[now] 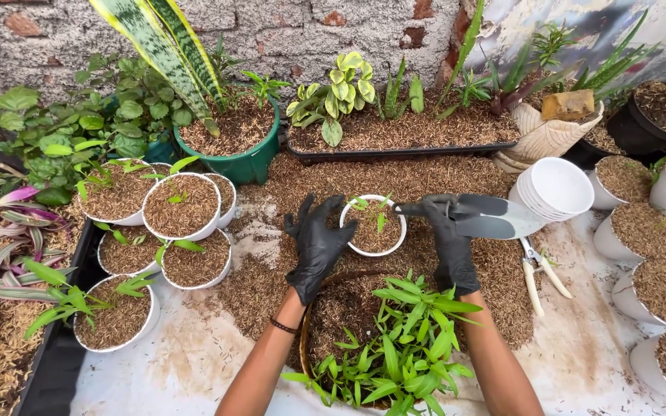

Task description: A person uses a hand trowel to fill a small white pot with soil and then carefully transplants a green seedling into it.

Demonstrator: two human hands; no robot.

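Both my hands wear black gloves. My left hand [316, 245] rests with fingers spread against the left side of a small white pot [352, 245], which is filled with brown husk mix and holds a small green seedling [371, 209]. My right hand [449, 235] is at the pot's right rim and grips a grey trowel [495, 217], its blade pointing right. In front of me lies a round basket [306, 347] with a bunch of green seedlings [395, 350] in it.
Several filled white pots [183, 206] with seedlings stand at the left. A stack of empty white pots [553, 189] and pruning shears [537, 273] lie at the right, with more filled pots [634, 231] beyond. A green pot [233, 142] and black tray [402, 150] stand against the brick wall.
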